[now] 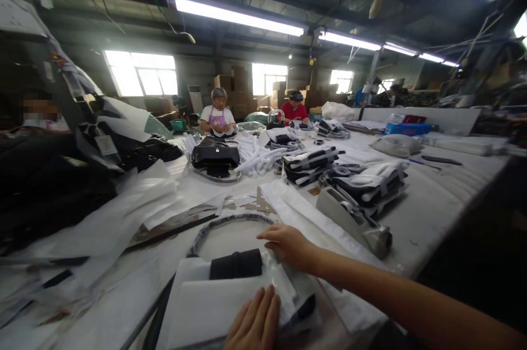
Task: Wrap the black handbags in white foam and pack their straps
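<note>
My left hand [254, 321] lies flat with fingers stretched out on a white wrapped bundle [214, 306] at the near edge of the table. A black folded piece [236, 265] sits on top of that bundle. My right hand [288, 244] reaches in from the right and rests on clear plastic wrap beside the black piece; its fingers curl down onto the wrap. A thin wrapped hoop-like strap [222, 224] arcs on the table just beyond both hands.
A grey tape dispenser [354, 221] stands right of my hands. Stacks of black-and-white wrapped goods [308, 165], a black bag [214, 156] and white paper sheets [135, 202] cover the long white table [436, 202]. Two seated people [218, 114] work at the far end.
</note>
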{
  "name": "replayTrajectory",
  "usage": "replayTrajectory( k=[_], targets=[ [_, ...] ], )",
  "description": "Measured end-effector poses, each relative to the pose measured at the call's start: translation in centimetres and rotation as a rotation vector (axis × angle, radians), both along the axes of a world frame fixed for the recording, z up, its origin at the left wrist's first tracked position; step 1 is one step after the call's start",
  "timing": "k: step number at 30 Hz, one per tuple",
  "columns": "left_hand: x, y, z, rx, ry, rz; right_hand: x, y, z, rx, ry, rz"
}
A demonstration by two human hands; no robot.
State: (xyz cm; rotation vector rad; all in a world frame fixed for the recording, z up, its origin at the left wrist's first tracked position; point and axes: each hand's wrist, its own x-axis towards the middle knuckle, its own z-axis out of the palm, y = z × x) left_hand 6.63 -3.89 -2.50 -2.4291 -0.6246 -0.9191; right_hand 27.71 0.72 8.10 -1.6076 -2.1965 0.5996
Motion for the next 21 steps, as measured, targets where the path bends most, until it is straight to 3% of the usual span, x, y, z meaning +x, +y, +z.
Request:
replayTrajectory(
  k=[3,5,8,12,16,18,21],
  targets=[
    [-0.1,-0.1,1.3,0.025,0.001,-0.06,-0.3,-6.2,-0.8,0.186,0.05,0.073],
    [0.0,-0.4,2.4,-0.022,0.0,-0.095,-0.1,-9.5,-2.5,0.403,-0.057,0.177],
    [-0.9,-0.7,4.1,-0.084,0.089,-0.127,0.2,-11.7,-5.7,0.692,-0.284,0.213],
    [-5.2,-0.1,6.1,0.021,0.276,-0.004,0.4,-10.9,-7.8,0.899,-0.379,0.161],
    [-10.5,1.2,7.5,0.098,0.401,0.134,1.7,-8.8,-6.9,0.874,-0.349,0.213],
    [-11.9,1.3,7.2,0.15,0.479,0.158,2.6,-7.6,-6.1,0.846,-0.339,0.254],
    [-12.3,0.9,5.1,0.185,0.458,0.192,3.2,-7.0,-5.4,0.847,-0.334,0.266]
  ],
)
